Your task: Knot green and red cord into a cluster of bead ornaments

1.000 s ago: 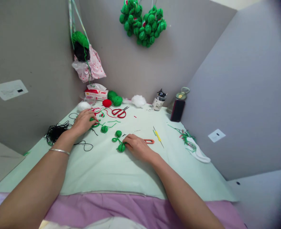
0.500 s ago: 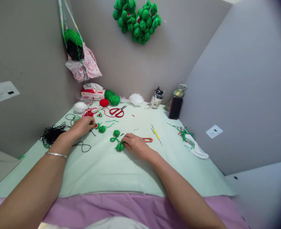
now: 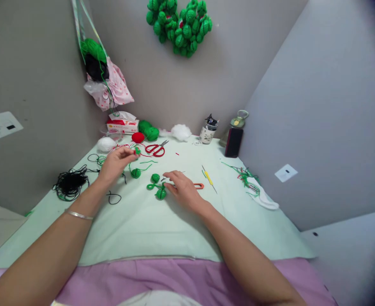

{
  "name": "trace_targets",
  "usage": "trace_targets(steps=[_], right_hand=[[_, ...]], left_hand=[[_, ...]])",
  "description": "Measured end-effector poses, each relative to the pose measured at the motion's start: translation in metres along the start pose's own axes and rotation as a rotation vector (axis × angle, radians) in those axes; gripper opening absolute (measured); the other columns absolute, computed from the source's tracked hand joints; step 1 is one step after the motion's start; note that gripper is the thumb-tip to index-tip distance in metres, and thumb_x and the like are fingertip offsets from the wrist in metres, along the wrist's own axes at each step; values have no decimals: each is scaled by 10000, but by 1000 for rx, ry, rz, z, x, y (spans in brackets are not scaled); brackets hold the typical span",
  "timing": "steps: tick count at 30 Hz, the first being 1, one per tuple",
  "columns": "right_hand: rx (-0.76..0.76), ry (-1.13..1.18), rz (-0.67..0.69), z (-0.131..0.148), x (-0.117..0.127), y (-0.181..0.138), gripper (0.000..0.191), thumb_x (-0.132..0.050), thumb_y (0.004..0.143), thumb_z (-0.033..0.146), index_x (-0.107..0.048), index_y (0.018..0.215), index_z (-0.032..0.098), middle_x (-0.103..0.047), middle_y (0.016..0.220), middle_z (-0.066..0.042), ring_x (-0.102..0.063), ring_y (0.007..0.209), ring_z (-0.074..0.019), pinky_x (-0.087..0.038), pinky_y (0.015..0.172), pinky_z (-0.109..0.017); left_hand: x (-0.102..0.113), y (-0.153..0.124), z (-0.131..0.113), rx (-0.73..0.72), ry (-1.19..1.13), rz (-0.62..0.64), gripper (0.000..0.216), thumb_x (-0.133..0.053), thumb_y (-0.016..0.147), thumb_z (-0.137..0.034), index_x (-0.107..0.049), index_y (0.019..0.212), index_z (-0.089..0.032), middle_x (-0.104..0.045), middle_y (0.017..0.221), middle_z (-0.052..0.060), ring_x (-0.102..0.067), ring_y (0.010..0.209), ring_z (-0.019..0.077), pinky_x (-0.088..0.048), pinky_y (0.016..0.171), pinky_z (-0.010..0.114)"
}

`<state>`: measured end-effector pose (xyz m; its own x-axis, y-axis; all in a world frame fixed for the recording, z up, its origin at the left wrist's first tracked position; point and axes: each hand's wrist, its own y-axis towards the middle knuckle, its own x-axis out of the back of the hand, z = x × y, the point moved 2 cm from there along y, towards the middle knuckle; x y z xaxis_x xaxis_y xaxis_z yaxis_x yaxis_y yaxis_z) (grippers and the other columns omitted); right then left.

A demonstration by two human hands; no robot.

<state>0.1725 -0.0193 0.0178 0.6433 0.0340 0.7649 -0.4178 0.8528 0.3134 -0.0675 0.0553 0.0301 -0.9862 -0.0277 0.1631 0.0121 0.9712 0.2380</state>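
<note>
My left hand (image 3: pixel 117 163) pinches a small green and red crocheted piece (image 3: pixel 137 151) between thumb and fingertips, raised a little over the table. Below it lies a green crocheted ball (image 3: pixel 135 173) with a green yarn tail. My right hand (image 3: pixel 183 189) rests at a pair of joined green crocheted balls, a small ball (image 3: pixel 155 178) and a dark-striped ball (image 3: pixel 160 194), linked by a green cord with a loop (image 3: pixel 150 187). Its thumb and fingers are apart, the thumb close to the cord. An orange-handled tool (image 3: pixel 199 186) is partly hidden behind this hand.
Red scissors (image 3: pixel 155 148), a red yarn ball (image 3: pixel 138 137), white stuffing (image 3: pixel 181 132) and a tissue box (image 3: pixel 123 126) stand at the back. A yellow-handled crochet hook (image 3: pixel 208 177) lies right of centre. Black yarn (image 3: pixel 71 182) is heaped left; a phone (image 3: pixel 234 143) leans against a bottle (image 3: pixel 238 121).
My left hand has lifted the green and red crocheted piece and moved right and away from me. My right hand's fingers have spread from the joined balls. The view has shifted slightly.
</note>
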Motion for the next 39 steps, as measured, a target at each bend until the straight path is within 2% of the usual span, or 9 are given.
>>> trace_targets(steps=[5, 8, 11, 14, 20, 23, 27, 31, 39], right_hand=[[-190, 644, -23, 5, 6, 5, 445, -548, 923, 435, -507, 1305, 209, -634, 1147, -97, -661, 817, -149, -538, 743, -306], [-212, 676, -26, 2, 2, 8, 370, -629, 854, 413, -623, 1148, 188, -675, 969, -56, -640, 719, -137, -526, 696, -289], [-255, 693, -85, -4, -2, 9, 283, -653, 811, 364, -676, 1026, 180, -668, 785, -21, -626, 678, -141, -508, 670, -286], [-334, 790, -138, -9, 1, 10, 255, -699, 758, 349, -685, 951, 182, -643, 727, 2, -624, 664, -135, -502, 669, -282], [-453, 1067, -104, -5, 19, 9, 289, -782, 689, 349, -690, 908, 184, -657, 869, -14, -635, 728, -124, -515, 694, -275], [-454, 1148, -68, -3, 22, 9, 286, -802, 681, 322, -696, 902, 176, -647, 859, -8, -630, 715, -109, -512, 697, -266], [-444, 1201, -58, -2, 24, 9, 290, -816, 679, 309, -708, 910, 171, -652, 830, 0, -634, 711, -108, -508, 682, -250], [-392, 1245, -82, -4, 28, 9, 270, -817, 694, 300, -725, 914, 173, -675, 837, -14, -627, 702, -106, -505, 663, -241], [-322, 1363, -352, -18, 49, 11, 232, -796, 706, 259, -734, 913, 174, -688, 824, -20, -603, 671, -83, -507, 629, -200]], left_hand=[[-62, -42, -13, -44, -113, 329, 241, -722, 737, -403, -602, 779, -199, -641, 900, 41, -630, 834, 204, -521, 779, 355], [-79, -53, -5, -108, -54, 359, 215, -691, 779, -398, -604, 748, -204, -598, 896, 43, -622, 837, 199, -528, 758, 343], [-82, -53, 1, -2, -131, 343, 276, -736, 726, -379, -562, 873, -223, -608, 877, 26, -641, 831, 204, -530, 727, 340], [-70, -46, -6, 112, -108, 370, 445, -781, 670, -376, -527, 1006, -234, -634, 854, 18, -644, 829, 214, -514, 694, 325], [5, -13, -30, -51, 183, 225, 322, -682, 757, -497, -648, 909, -215, -675, 971, 46, -621, 950, 240, -483, 842, 350], [27, -2, -11, 39, 360, 376, 358, -778, 613, -461, -648, 841, -218, -670, 878, 34, -628, 841, 239, -487, 743, 334], [24, 0, 17, 17, 599, 499, 357, -761, 608, -396, -626, 895, -233, -653, 860, 25, -608, 834, 242, -458, 715, 319], [19, -3, 18, 65, 622, 530, 283, -675, 676, -400, -615, 889, -224, -634, 767, 13, -585, 724, 216, -417, 619, 288], [35, 2, -12, -1, 335, 169, 399, -711, 716, -438, -668, 1037, -206, -670, 1008, 54, -635, 861, 217, -494, 720, 308]])
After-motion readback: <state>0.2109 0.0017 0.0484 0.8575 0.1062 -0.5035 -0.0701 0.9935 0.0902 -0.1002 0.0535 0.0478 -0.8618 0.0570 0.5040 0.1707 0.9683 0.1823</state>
